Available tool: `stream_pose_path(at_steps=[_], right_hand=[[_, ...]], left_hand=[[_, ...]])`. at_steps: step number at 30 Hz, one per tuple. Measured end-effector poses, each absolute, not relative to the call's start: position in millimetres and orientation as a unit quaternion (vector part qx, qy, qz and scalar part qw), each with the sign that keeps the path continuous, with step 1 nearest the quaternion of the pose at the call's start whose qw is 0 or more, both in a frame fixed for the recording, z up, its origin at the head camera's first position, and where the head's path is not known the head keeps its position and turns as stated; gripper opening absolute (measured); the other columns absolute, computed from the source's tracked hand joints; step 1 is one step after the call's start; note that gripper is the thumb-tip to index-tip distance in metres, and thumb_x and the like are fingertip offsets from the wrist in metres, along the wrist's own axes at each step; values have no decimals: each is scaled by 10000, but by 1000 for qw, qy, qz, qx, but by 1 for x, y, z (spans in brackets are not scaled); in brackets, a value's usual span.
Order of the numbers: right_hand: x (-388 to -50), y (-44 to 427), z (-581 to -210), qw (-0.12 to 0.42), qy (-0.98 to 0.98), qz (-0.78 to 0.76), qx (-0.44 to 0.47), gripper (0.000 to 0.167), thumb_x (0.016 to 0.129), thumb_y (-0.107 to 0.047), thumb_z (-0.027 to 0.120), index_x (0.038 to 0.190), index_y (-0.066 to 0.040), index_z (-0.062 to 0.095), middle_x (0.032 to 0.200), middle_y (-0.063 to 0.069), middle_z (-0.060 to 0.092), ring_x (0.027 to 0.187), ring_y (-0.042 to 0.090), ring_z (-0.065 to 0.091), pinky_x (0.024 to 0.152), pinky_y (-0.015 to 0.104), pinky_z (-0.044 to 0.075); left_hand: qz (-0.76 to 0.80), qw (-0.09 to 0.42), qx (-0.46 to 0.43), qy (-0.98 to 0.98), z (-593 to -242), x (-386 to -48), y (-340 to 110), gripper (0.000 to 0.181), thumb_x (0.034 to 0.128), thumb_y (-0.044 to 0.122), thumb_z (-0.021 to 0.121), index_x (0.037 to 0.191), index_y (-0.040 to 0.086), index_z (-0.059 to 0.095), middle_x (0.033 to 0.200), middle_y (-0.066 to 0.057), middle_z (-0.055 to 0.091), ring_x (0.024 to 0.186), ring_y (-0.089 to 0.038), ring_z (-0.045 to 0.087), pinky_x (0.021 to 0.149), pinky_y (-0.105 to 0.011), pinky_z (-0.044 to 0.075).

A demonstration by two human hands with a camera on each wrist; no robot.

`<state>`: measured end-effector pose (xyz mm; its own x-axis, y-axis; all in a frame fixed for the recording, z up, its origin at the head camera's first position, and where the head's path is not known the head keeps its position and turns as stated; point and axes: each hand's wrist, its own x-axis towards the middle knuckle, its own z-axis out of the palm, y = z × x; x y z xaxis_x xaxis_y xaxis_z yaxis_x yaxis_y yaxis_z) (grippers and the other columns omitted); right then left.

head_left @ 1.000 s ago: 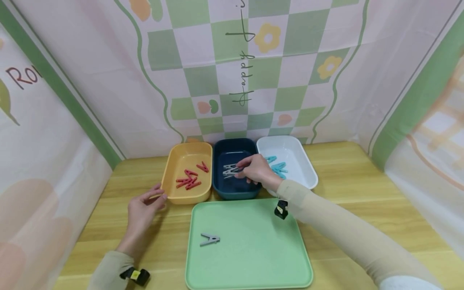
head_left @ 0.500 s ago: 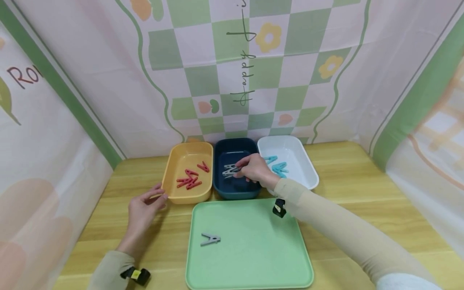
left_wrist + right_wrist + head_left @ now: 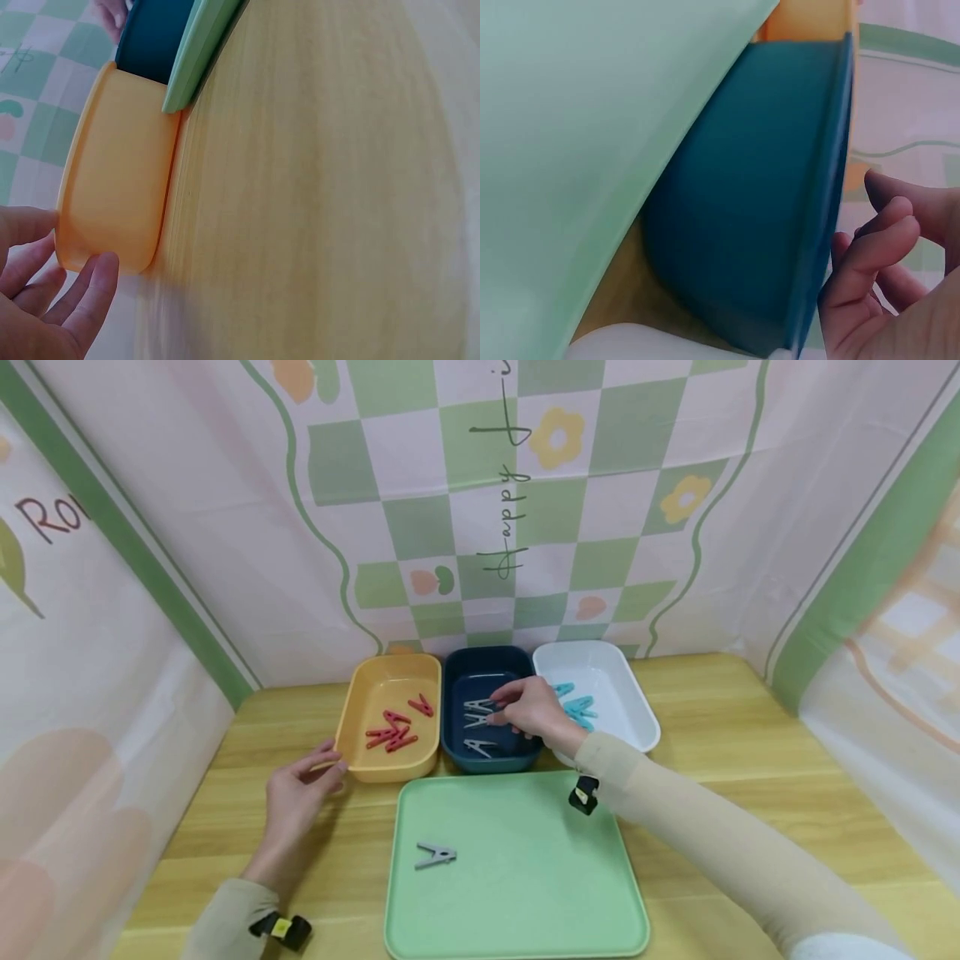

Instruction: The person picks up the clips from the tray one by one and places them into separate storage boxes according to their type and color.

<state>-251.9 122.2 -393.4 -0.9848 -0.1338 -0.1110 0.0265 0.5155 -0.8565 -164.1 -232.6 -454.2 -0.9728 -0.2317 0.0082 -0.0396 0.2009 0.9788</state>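
Observation:
My left hand (image 3: pixel 298 793) touches the outer corner of a yellow box (image 3: pixel 352 714), its fingertips against the wall. Several red clothespins (image 3: pixel 393 737) lie inside that box. Over a dark blue box (image 3: pixel 487 762) hovers my right hand (image 3: pixel 531 708). Thumb and fingers are apart there, and nothing shows between them in the right wrist view. Grey clothespins (image 3: pixel 480 747) lie in the blue box, some partly behind the fingertips. Another grey clothespin (image 3: pixel 437 855) lies on a green tray (image 3: pixel 525 893).
A white box (image 3: pixel 637 718) with light blue clothespins (image 3: pixel 579 710) stands right of the blue one, partly hidden by my right hand. All three boxes sit side by side on a wooden table (image 3: pixel 750 760), against a patterned cloth (image 3: pixel 465 527).
A grey clothespin now lies in the near part of the blue box, and the right hand's fingers have spread slightly. My left hand stays on the yellow box.

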Motion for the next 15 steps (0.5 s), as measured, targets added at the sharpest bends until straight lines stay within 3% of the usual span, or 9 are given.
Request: stream_pose_path(at_steps=[9, 15], right_hand=[[-224, 127, -386, 79, 845, -526, -61, 316, 910, -121, 845, 1207, -54, 757, 1044, 82, 756, 665, 422, 610, 454, 347, 498], [-203, 133, -382, 77, 833, -545, -57, 300, 915, -121, 840, 1203, -85, 765, 1084, 75, 757, 549, 266, 572, 407, 271, 420]], left_hand=[[-633, 83, 87, -765, -454, -165, -232, 302, 954, 5, 764, 1227, -109, 704, 1494, -137, 593, 944, -33, 732, 809, -305, 665], [-633, 78, 92, -765, -453, -164, -232, 303, 959, 15, 766, 1234, -96, 706, 1498, -132, 591, 957, -38, 727, 808, -288, 664]])
